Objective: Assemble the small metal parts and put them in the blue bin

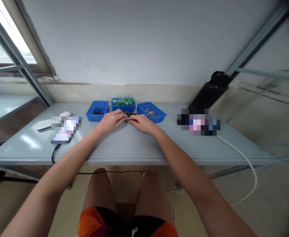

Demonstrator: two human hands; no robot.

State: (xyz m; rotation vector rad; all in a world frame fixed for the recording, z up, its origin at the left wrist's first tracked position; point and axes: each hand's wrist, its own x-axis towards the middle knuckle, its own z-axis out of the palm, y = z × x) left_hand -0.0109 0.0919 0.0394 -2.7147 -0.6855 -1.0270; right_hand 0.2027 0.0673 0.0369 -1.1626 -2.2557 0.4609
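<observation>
My left hand [113, 119] and my right hand [144, 123] meet near the middle of the table, fingertips almost touching. Both sets of fingers are pinched around a small dark and shiny piece [126, 120], too small to name. Right behind the fingertips lies a small heap of black and silvery parts [130, 114], partly hidden by the hands. Beyond them stands a blue bin [123, 108] of green, pointed strips. Dark little pieces lie in the left blue bin [90, 115], while the right blue bin [160, 117] contains thin silvery metal pieces.
A phone [66, 130] with a black cable lies on the left, beside a white case [65, 114]. At the right, a black bottle [210, 92] leans back near blurred-out items [196, 122] and a white cable [243, 154]. The table's front edge [132, 161] runs beneath my forearms.
</observation>
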